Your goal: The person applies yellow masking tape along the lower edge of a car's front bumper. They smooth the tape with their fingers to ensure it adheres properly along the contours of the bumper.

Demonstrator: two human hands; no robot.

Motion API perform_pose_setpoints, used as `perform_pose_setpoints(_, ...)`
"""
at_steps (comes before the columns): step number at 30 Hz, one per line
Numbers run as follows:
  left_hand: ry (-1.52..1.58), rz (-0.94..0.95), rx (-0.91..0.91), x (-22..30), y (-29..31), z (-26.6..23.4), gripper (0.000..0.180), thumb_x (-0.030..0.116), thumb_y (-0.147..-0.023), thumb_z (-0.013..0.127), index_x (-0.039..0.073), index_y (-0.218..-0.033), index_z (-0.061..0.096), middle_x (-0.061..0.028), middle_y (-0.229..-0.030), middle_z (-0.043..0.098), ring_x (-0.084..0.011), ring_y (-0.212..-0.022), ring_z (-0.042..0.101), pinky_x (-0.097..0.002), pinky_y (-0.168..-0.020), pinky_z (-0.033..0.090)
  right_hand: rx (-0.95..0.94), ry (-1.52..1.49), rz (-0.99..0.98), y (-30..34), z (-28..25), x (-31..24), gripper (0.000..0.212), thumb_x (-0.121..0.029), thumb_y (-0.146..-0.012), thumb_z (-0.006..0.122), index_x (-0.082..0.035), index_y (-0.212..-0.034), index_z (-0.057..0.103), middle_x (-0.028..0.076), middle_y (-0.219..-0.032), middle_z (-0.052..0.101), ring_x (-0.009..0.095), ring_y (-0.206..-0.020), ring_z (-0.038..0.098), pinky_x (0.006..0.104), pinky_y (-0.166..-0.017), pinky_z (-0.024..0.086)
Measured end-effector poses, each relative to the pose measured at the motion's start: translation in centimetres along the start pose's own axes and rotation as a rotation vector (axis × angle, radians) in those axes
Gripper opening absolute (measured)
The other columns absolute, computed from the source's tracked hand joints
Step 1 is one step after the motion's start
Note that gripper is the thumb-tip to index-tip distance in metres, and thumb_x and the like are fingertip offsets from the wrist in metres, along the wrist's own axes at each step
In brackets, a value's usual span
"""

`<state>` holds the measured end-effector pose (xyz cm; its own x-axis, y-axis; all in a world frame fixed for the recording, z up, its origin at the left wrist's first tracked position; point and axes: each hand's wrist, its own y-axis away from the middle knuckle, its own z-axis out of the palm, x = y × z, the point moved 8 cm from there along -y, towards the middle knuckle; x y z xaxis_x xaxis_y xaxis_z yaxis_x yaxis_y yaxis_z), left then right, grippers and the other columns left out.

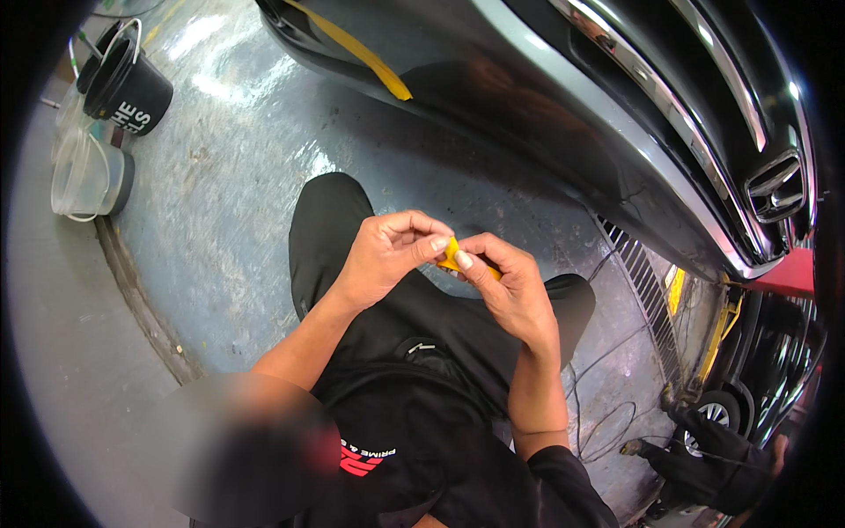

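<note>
My left hand and my right hand meet above my lap, thumbs and fingers closed on a small piece of yellow tape. The left hand pinches its upper left end. From the other side, the right thumb presses on it, and more yellow shows beneath that thumb. My fingers hide part of the piece. Beyond my hands stands a dark car, with a longer strip of yellow tape stuck along its lower front edge, one end hanging loose.
A black bucket and a clear bucket stand at the far left. To the right are a floor grate, a loose cable and a yellow metal frame. Another person in dark clothes is beside a black car.
</note>
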<state>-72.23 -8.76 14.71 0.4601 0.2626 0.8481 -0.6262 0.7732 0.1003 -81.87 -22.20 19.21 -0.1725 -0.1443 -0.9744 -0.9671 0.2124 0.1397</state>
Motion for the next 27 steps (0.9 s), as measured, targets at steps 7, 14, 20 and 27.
perform_pose_setpoints(7,-0.494,0.464,0.143,3.6,-0.6,-0.1,0.01,0.005,-0.104,0.078,-0.003,-0.101,0.072,-0.0075,-0.106,0.071,-0.0127,-0.094,0.068,-0.0295,-0.086,0.056,-0.063,0.198,0.165,-0.7,-0.2,-2.6,0.035,-0.025,-0.111,0.069,-0.006,-0.14,0.072,0.013,-0.085,0.073,0.022,-0.073,0.07,0.0376,-0.072,0.056)
perform_pose_setpoints(14,-0.32,0.722,0.534,8.6,-3.4,-6.9,0.005,0.005,-0.109,0.072,0.002,-0.106,0.069,-0.0005,-0.105,0.066,-0.0073,-0.095,0.06,-0.0266,-0.088,0.052,0.127,0.428,0.162,1.3,-8.6,-2.7,0.032,-0.024,-0.11,0.07,-0.007,-0.136,0.075,0.003,-0.071,0.064,0.012,-0.062,0.06,0.0331,-0.061,0.05)
perform_pose_setpoints(20,-0.356,0.907,0.691,7.8,-9.0,-9.0,0.011,0.011,-0.107,0.076,0.002,-0.107,0.07,-0.0057,-0.111,0.069,-0.014,-0.102,0.065,-0.0305,-0.095,0.054,0.374,0.482,0.174,2.6,-12.3,-3.2,0.021,-0.02,-0.108,0.075,0.001,-0.106,0.078,0.0,-0.07,0.062,0.007,-0.064,0.054,0.0267,-0.06,0.043)
perform_pose_setpoints(27,-0.454,0.953,0.808,6.9,-9.8,-7.9,0.016,0.017,-0.108,0.077,0.003,-0.111,0.071,-0.006,-0.121,0.065,-0.012,-0.102,0.062,-0.0293,-0.092,0.054,0.483,0.469,0.107,2.4,-13.1,-2.4,0.026,-0.023,-0.107,0.079,0.002,-0.098,0.075,-0.001,-0.076,0.064,0.006,-0.069,0.055,0.0251,-0.062,0.042)
